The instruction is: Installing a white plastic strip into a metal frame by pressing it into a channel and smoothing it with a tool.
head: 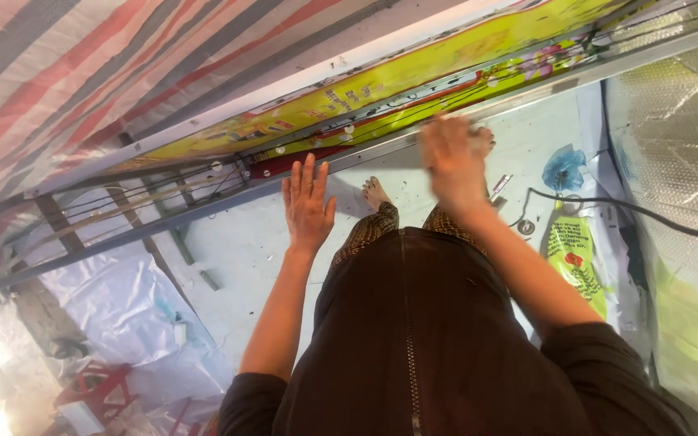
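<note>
Reaching toward the long yellow sign panel (381,85), left hand (307,206) spread flat, right hand (451,165) blurred, grip unclear.

Right hand (454,161) motion-blurred, fingers indistinct, covering part of the metal frame rail (203,211); right foot mostly hidden behind it; black cable (632,208) and yellow banner (414,77) cut off by frame edges.

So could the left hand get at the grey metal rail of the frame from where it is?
Probably yes. The left hand is open, fingers spread, just short of the grey metal rail, with nothing between them. The right hand, blurred, is further along the same rail.
</note>
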